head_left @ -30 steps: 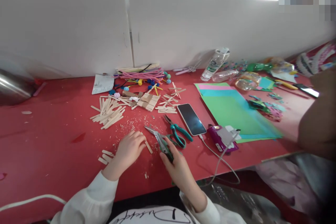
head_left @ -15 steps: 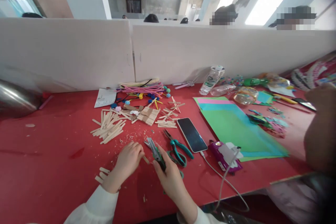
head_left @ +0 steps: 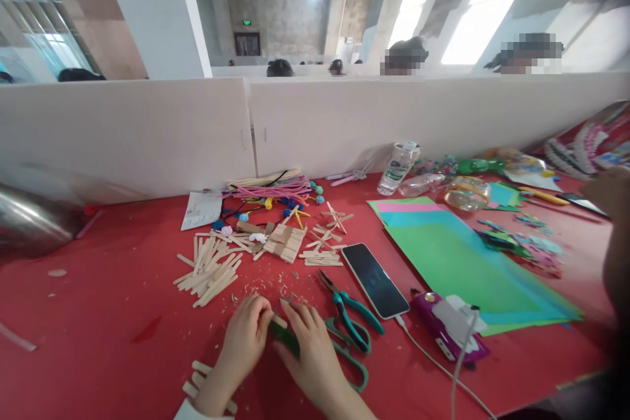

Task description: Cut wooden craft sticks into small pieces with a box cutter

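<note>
One short wooden stick (head_left: 279, 321) is pinched between the thumb and fingers of the left hand (head_left: 247, 329), near the front edge of the tabletop (head_left: 98, 321). The right hand (head_left: 311, 344), just beside it, is closed over a green-handled cutter (head_left: 286, 340); whether cutter and stick touch cannot be told. Pliers (head_left: 353, 312) lie just right of this hand, with a phone (head_left: 375, 280) beyond, and loose sticks (head_left: 211, 270) are heaped farther toward the back edge.
</note>
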{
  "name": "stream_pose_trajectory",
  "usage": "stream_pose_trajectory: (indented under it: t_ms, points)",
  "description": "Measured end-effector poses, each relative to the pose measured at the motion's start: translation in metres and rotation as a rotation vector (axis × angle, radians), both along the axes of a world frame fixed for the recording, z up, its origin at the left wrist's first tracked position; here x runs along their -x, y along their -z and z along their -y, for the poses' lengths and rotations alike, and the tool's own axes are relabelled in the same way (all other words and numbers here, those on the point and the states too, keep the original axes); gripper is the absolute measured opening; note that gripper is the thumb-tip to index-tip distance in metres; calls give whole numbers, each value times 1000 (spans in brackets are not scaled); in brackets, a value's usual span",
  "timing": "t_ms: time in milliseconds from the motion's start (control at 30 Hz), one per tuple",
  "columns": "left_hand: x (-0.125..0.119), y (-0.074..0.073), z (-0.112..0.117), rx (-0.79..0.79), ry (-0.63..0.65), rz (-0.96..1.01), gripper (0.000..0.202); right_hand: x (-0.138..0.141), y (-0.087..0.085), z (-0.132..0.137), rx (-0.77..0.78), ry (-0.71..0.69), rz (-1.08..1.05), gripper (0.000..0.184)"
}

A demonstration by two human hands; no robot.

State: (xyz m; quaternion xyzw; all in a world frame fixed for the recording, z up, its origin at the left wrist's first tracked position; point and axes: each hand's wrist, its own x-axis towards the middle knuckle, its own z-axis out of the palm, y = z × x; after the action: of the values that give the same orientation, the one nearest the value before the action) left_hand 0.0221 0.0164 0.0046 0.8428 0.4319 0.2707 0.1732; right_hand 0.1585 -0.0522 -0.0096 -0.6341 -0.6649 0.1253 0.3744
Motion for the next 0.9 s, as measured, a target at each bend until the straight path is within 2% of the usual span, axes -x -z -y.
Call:
stream_pose_trajectory:
  t_ms: [300, 900]
  points:
    - [-6, 1, 10, -6, 49, 28, 21, -6, -3, -4, -86, -39, -30, 14]
    - [-9, -2, 16, -71, 52, 54, 21, -5, -17, -2, -75, -31, -195, 15]
